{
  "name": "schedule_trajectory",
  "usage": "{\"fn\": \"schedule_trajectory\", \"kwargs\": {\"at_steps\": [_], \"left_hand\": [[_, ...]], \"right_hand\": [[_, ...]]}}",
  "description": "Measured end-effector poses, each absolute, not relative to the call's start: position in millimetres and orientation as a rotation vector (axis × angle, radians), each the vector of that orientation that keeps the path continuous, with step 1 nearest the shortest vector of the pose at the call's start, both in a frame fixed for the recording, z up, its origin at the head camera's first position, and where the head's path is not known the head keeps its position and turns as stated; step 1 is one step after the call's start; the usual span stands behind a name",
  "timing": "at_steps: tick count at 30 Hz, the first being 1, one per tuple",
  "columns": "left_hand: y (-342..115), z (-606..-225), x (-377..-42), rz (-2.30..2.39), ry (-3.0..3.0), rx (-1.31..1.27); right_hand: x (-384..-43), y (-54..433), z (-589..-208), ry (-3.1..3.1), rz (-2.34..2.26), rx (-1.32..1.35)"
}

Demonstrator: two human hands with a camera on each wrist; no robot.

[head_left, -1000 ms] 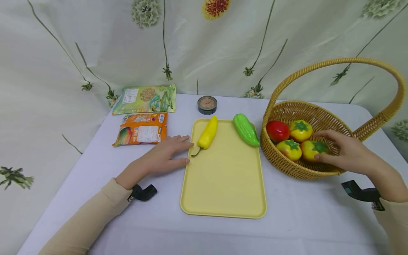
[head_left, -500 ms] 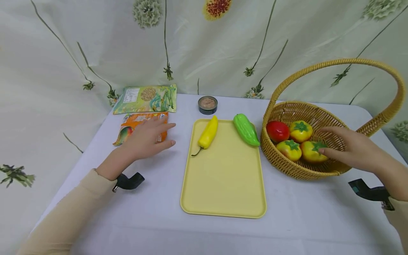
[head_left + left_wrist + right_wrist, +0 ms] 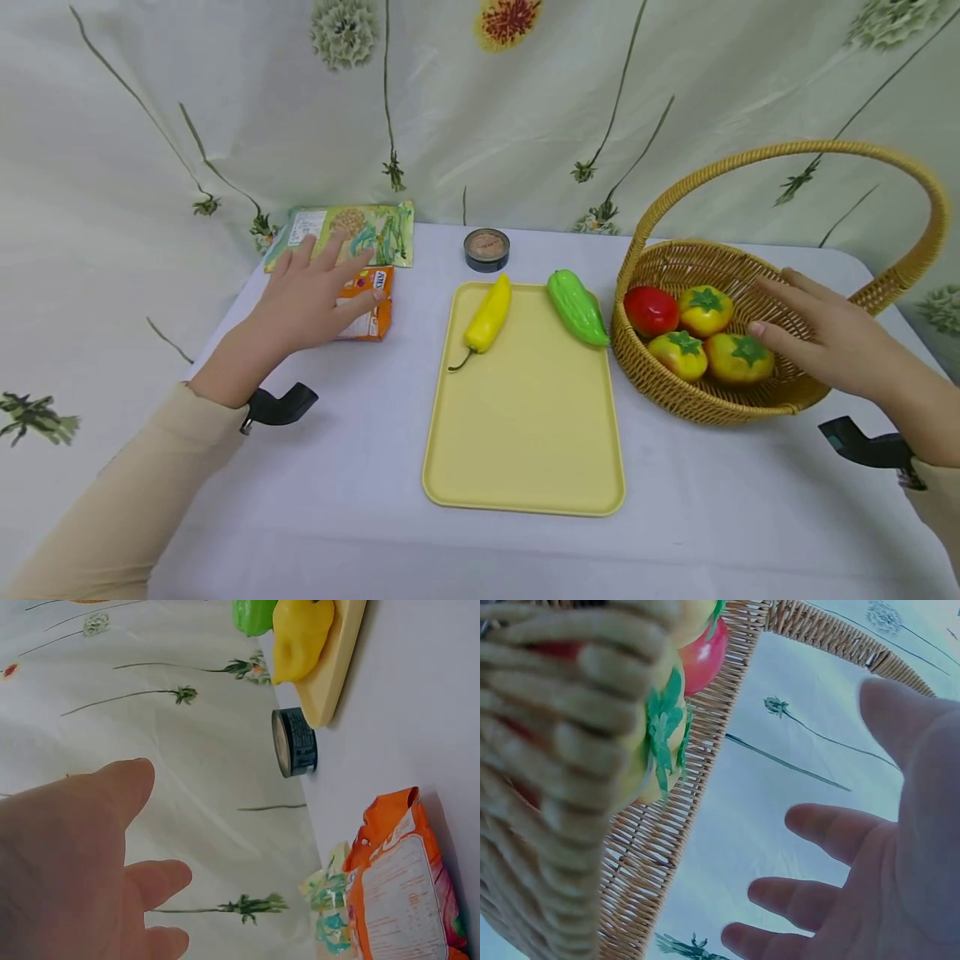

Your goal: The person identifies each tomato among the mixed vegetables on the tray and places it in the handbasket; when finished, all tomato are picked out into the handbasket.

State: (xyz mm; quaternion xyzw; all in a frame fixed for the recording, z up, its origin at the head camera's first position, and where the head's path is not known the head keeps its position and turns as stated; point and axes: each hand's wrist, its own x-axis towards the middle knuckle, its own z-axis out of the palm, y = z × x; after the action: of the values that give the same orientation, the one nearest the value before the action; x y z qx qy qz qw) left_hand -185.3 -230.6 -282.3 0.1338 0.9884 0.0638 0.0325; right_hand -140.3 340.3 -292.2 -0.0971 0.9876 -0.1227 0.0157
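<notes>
My left hand (image 3: 307,292), fingers spread and holding nothing, hovers over the orange snack bag (image 3: 380,304) and overlaps the green bag (image 3: 393,233) behind it. In the left wrist view the orange bag (image 3: 397,885) lies to the side of the fingers. My right hand (image 3: 828,337) hangs over the right side of the wicker basket (image 3: 675,400), fingers apart and gripping nothing. Inside that basket sit a red fruit (image 3: 651,312) and several yellow-green tomatoes (image 3: 738,360) with green leafy tops. In the right wrist view the right hand (image 3: 855,855) shows loosely extended fingers.
A yellow tray (image 3: 525,433) lies mid-table, with a yellow pepper (image 3: 487,317) and a green pepper (image 3: 577,308) at its far end. Behind it stands a small round can (image 3: 487,250). The basket's tall handle (image 3: 795,148) arches up at the right.
My left hand has moved from the tray's left edge leftward and back, up over the bags. The right hand has drawn back slightly from the front tomato, its fingers now off it.
</notes>
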Motion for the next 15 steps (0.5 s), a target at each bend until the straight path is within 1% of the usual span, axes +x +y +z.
{"fn": "schedule_trajectory", "kwargs": {"at_steps": [9, 15], "left_hand": [[-237.5, -285.4, -182.9, 0.194, 3.054, 0.384], [-238.0, -287.2, -183.8, 0.185, 3.044, 0.374]], "right_hand": [[-140.1, 343.9, -296.7, 3.13, -0.333, -0.289], [-140.0, 343.7, -301.2, 3.117, -0.284, -0.333]]}}
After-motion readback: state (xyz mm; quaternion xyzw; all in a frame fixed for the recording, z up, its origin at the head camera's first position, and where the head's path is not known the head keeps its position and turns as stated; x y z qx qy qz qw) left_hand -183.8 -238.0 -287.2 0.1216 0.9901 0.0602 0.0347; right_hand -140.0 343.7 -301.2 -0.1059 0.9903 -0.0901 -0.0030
